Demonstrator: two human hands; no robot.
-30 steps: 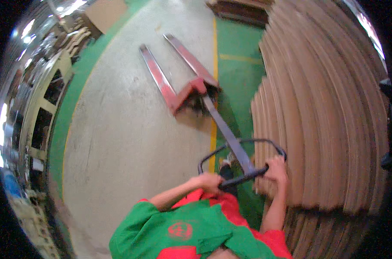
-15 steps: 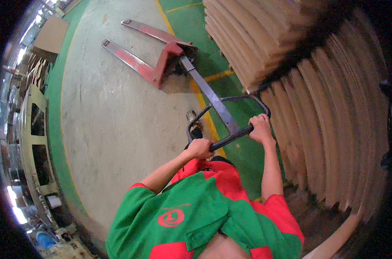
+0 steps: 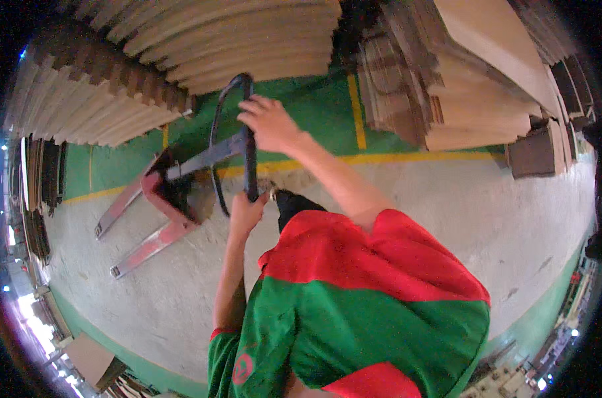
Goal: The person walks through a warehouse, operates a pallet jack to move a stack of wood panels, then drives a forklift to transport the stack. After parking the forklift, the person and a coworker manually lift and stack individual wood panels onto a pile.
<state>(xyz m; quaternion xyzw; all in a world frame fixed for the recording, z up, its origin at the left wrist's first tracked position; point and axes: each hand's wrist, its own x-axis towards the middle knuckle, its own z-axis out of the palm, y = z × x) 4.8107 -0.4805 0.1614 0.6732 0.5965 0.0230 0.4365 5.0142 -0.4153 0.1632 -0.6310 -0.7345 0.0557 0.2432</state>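
A red pallet jack (image 3: 156,189) stands on the floor to the left, its two worn forks pointing away to the lower left. Its grey shaft (image 3: 204,158) runs to a dark loop handle (image 3: 250,156) in front of me. My left hand (image 3: 247,211) is wrapped round the near end of the handle's bar. Over the far part of that bar, my right hand (image 3: 272,124) lies with fingers stretched out, fingertips at the bar and slightly blurred; a firm grip does not show.
Tall stacks of brown cardboard sheets (image 3: 228,43) line the far side, with further stacks at left (image 3: 82,99) and right (image 3: 473,109). A yellow line (image 3: 413,158) parts green floor (image 3: 294,106) from grey floor (image 3: 440,219). A dark shoe or trouser leg (image 3: 294,205) shows beside the handle.
My view and body have swung to the right, so the pallet jack now appears at the left with forks toward the lower left. My right hand has loosened from its closed grip.
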